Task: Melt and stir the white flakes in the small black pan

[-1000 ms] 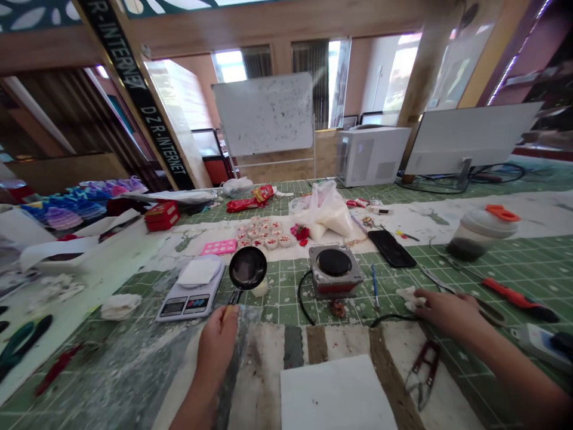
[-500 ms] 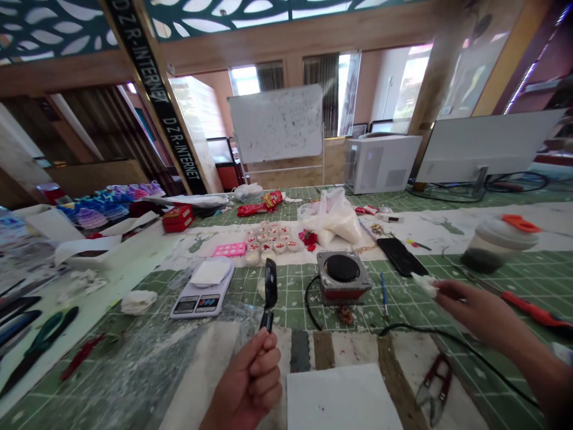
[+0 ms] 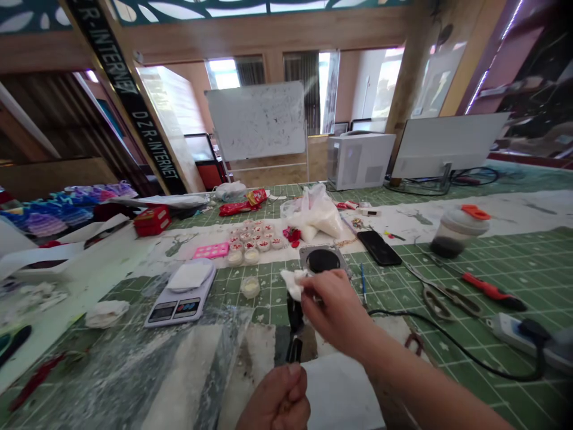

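My left hand (image 3: pixel 278 399) is closed around the handle of a small black pan (image 3: pixel 294 316), held up with its head pointing away from me. My right hand (image 3: pixel 335 307) pinches a crumpled white tissue (image 3: pixel 293 283) against the pan's head, which it partly hides. Just behind is a small electric hot plate (image 3: pixel 323 260) with a round black top, its front covered by my right hand. A little cup with pale contents (image 3: pixel 250 287) stands to the left. Below my right forearm lies a sheet of white paper (image 3: pixel 342 391).
A kitchen scale (image 3: pixel 181 292) sits left, near a pink mould (image 3: pixel 211 250) and several filled cups (image 3: pixel 255 237). A bag of white granules (image 3: pixel 320 218) stands behind. To the right are a phone (image 3: pixel 379 247), scissors (image 3: pixel 441 295), a shaker cup (image 3: pixel 456 233) and a power cord (image 3: pixel 441 336).
My right hand has come in from the right with the tissue and now touches the pan. My left hand has lowered slightly. The view has turned a little right.
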Tool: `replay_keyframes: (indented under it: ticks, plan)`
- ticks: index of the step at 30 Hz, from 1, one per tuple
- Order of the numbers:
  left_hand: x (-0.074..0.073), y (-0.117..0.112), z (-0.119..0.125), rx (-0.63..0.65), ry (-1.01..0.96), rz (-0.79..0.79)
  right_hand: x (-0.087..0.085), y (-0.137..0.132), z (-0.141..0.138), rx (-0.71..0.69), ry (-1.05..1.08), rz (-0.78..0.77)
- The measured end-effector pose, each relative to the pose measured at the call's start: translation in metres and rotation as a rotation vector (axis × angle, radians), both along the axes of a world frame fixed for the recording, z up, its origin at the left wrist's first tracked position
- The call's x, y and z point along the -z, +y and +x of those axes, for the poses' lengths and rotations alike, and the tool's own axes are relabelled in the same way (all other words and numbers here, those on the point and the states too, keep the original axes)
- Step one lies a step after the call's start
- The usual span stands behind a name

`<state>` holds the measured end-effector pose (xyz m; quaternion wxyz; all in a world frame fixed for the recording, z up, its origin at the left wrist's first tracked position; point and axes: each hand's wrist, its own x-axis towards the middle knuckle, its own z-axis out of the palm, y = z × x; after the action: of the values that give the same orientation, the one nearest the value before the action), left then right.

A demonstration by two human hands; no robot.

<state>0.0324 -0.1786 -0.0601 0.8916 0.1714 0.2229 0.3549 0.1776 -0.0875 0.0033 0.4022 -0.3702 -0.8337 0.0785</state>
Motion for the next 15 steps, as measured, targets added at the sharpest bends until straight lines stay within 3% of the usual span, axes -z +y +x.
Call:
replay_keyframes:
  ticks: [4, 9, 15]
  plan:
    - [0.001, -0.002, 0.0, -0.029, 0.137, -0.01, -0.004, -0.004, 0.0, -0.018, -0.051, 0.002]
    - [0.002, 0.002, -0.001, -0.033, 0.268, -0.021, 0.017, -0.036, -0.009, -0.117, -0.201, 0.086]
    - [0.008, 0.001, 0.004, -0.033, 0.595, 0.099, 0.003, -0.004, -0.009, 0.013, -0.101, 0.021]
